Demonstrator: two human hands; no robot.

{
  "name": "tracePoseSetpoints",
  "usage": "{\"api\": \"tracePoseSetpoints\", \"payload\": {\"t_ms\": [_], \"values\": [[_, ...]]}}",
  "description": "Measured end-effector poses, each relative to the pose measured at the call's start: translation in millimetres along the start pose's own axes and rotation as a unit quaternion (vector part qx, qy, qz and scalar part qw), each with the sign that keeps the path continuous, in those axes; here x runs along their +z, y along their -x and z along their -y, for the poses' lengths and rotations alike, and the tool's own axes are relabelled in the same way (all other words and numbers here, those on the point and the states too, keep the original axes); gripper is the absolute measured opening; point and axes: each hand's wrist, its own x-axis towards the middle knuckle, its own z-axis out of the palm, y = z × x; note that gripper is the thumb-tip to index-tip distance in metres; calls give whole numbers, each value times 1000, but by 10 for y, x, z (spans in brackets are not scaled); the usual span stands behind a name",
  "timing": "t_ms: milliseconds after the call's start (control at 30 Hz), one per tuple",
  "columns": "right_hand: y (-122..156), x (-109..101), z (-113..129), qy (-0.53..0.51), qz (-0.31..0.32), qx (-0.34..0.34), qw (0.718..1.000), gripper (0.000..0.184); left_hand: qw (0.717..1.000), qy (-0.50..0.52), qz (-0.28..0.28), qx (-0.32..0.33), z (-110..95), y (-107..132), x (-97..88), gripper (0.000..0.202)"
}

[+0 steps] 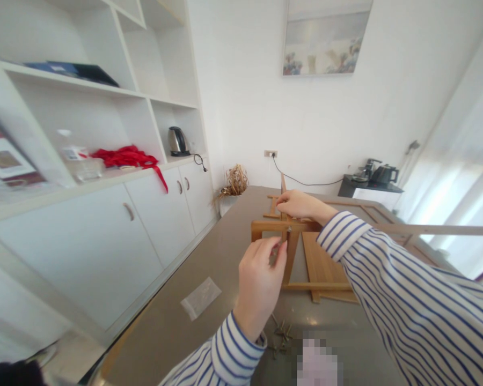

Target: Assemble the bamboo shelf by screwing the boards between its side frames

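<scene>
A wooden frame of joined slats stands on the table in front of me. My right hand is closed at its far side, gripping an upright wooden part there. My left hand is closer to me, thumb and fingertips pinched just below the frame's top rail. Whatever is between those fingertips is too small to make out. A small metal fitting shows on the rail above them. Several loose screws lie on the table beside my left wrist.
A clear plastic bag lies left of my left hand on the brown table. Right of the frame are a wooden panel and long wooden rails. White cabinets line the left side. Something pixelated is at the near edge.
</scene>
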Motion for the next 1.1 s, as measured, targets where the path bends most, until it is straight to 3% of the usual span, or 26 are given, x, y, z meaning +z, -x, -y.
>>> {"api": "tracePoseSetpoints", "payload": {"t_ms": [67,167,367,500,633,800,967,1100], "values": [[-4,4,-9,-5,1,0,1000,31,999,-14,27,-33,104,71,-56,16],[-8,2,-15,-10,4,-2,1000,29,989,-51,112,-83,292,169,-143,19],[17,2,-3,-13,3,-1,1000,28,940,-115,290,-139,622,340,-302,25],[42,3,9,-16,-2,-2,1000,29,907,-84,394,-120,713,467,-367,24],[41,-4,12,-15,1,-1,1000,28,874,-83,473,-66,661,548,-357,22],[24,-8,12,-10,9,5,1000,29,846,-171,498,-88,498,652,-208,34],[12,-7,17,-1,6,5,1000,30,847,-250,459,-93,445,762,-26,38],[-6,8,4,4,2,4,1000,32,843,-262,461,-87,460,770,36,36]]}}
